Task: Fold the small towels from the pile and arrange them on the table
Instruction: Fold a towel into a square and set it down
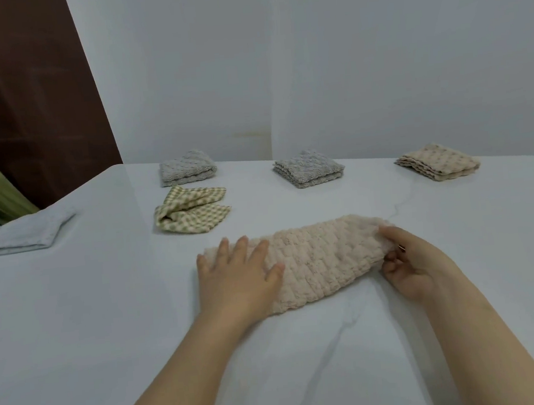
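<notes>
A beige fluffy towel [319,259], folded into a long strip, lies on the white table [107,313] in front of me. My left hand [238,276] rests flat on its left end with fingers straight. My right hand [410,264] grips the towel's right end, fingers curled round the edge. Folded towels sit along the far side: a grey one [186,167] at the left, a second grey one [309,168] in the middle, a beige one [438,161] at the right. A green-checked towel [192,210] lies loosely folded in front of the left grey one.
A pale blue-white folded cloth [24,234] lies at the table's left edge. Behind it stand a green object [0,196] and a dark brown panel [30,93]. A white wall [310,53] runs just behind the table's far edge.
</notes>
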Motion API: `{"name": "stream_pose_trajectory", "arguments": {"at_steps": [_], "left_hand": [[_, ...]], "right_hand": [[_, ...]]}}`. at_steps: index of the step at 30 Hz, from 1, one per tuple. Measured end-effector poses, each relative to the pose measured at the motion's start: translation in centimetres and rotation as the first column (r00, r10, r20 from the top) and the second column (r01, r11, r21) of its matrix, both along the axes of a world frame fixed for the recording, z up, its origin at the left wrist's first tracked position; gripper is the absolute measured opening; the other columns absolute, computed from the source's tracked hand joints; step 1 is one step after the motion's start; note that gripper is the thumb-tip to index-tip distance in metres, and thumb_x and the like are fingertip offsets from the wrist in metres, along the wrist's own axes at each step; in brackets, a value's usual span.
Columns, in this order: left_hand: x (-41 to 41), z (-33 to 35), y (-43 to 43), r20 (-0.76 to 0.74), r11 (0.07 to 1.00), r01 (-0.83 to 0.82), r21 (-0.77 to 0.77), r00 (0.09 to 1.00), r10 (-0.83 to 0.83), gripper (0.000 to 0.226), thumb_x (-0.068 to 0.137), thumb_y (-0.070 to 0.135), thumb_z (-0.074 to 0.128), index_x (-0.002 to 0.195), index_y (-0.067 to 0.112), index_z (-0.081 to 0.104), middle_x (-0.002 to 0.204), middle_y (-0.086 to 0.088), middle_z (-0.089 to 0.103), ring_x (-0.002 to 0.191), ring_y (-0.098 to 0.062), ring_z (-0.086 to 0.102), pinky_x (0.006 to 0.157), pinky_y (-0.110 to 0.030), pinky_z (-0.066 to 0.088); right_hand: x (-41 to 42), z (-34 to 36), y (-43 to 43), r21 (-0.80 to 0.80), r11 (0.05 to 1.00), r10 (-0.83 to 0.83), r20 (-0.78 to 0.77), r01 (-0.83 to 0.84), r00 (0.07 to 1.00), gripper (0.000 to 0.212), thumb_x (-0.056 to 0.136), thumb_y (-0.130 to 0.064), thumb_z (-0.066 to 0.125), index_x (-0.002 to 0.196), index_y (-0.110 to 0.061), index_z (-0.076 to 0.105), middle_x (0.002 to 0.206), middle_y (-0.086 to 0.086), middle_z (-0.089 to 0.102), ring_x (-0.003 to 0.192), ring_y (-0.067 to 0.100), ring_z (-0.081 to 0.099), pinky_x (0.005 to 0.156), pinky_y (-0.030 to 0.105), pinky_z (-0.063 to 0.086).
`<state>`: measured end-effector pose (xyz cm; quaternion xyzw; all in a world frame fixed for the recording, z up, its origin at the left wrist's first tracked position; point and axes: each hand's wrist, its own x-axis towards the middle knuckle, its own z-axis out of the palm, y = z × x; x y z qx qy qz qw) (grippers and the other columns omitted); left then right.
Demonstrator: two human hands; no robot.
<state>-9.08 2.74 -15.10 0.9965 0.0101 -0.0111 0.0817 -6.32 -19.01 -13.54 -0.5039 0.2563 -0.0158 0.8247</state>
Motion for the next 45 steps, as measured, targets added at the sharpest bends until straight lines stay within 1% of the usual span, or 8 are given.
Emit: {"name": "stream_pose_trajectory", "arguments": {"at_steps": [7,14,16,20,24,33,39,45], "left_hand": [[0.3,-1.1,-0.3,-0.018,0.996,0.018,-0.082,1.0,-0.02,0.056,0.093,0.057,0.02,0.146,0.041,0.009,0.158,0.009,-0.002,0.145,-0.018,-0.008,0.116,-0.048,-0.003],[0.4,1.1,-0.3,0.278,0.805,-0.05,-0.591,0.924,0.262,0.031,0.095,0.03,0.043,0.125,0.027,0.052,0.143,0.007,0.036,0.139,-0.015,0.019,0.109,-0.036,0.02],[0.2,1.9,0.6,0.25,0.655,-0.047,-0.754,0.902,0.353,0.023,0.095,0.026,0.043,0.113,0.023,0.057,0.118,0.006,0.056,0.111,-0.014,0.049,0.089,-0.031,0.039],[0.0,3.1,1.1,-0.182,0.027,-0.194,-0.981,0.952,0.247,0.032,0.098,0.036,0.038,0.117,0.012,0.048,0.092,-0.009,0.064,0.071,-0.018,0.061,0.053,-0.024,0.049],[-0.1,3.0,1.3,-0.216,-0.139,-0.198,-0.97,0.968,0.128,0.024,0.099,0.037,0.036,0.121,0.028,0.037,0.097,-0.013,0.063,0.073,-0.021,0.063,0.057,-0.027,0.055],[0.5,2.0,2.6,-0.083,0.137,-0.106,-0.985,0.982,0.17,0.028,0.084,-0.007,0.056,0.095,0.017,0.064,0.084,-0.004,0.061,0.07,-0.014,0.057,0.067,-0.025,0.049],[0.4,1.5,3.3,0.1,0.803,-0.075,-0.591,0.981,0.165,0.034,0.083,0.013,0.057,0.113,0.03,0.058,0.134,0.002,0.049,0.117,-0.018,0.047,0.097,-0.031,0.039],[0.4,0.3,2.1,0.124,0.896,0.031,-0.442,0.992,0.027,0.049,0.095,0.036,0.039,0.143,0.032,0.029,0.158,0.008,-0.001,0.145,-0.015,0.0,0.118,-0.04,0.008]], "right_hand": [[0.0,-1.0,0.9,-0.423,0.906,0.017,0.1,0.027,0.995,0.007,0.08,-0.004,0.057,0.081,-0.01,0.055,0.071,0.008,0.04,0.058,0.02,0.036,0.048,0.025,0.028],[-0.6,-0.6,2.7,-0.606,0.716,-0.103,0.398,0.346,0.912,0.017,0.087,-0.012,0.049,0.071,-0.005,0.05,0.059,-0.002,0.038,0.059,0.015,0.034,0.061,0.028,0.029],[-1.5,-0.1,4.4,-0.682,0.641,0.047,0.492,0.351,0.869,0.015,0.09,-0.013,0.047,0.085,-0.017,0.06,0.066,-0.008,0.05,0.065,0.012,0.043,0.061,0.026,0.032],[-2.4,-0.6,7.9,-0.832,0.384,0.376,0.537,0.401,0.755,0.036,0.082,-0.02,0.042,0.106,-0.017,0.068,0.079,0.004,0.066,0.076,0.014,0.053,0.066,0.02,0.034],[-3.2,-1.7,10.2,-0.886,0.148,0.577,0.437,0.438,0.689,0.039,0.075,-0.024,0.042,0.1,-0.017,0.071,0.077,0.002,0.069,0.081,0.016,0.06,0.074,0.03,0.05],[-4.2,-0.6,10.1,-0.957,0.136,0.702,0.274,0.255,0.657,0.054,0.076,-0.059,0.036,0.106,-0.027,0.069,0.094,-0.008,0.068,0.1,0.005,0.049,0.085,0.022,0.027],[-3.6,-0.4,8.2,-0.995,0.09,0.665,0.1,0.054,0.74,0.022,0.091,-0.035,0.051,0.098,-0.026,0.07,0.068,-0.026,0.053,0.093,0.009,0.048,0.096,0.031,0.036],[-2.4,-1.6,7.6,-0.999,-0.024,0.573,-0.049,-0.044,0.818,0.04,0.094,-0.044,0.041,0.133,-0.037,0.043,0.149,-0.01,0.032,0.135,0.018,0.026,0.108,0.035,0.02]]}}
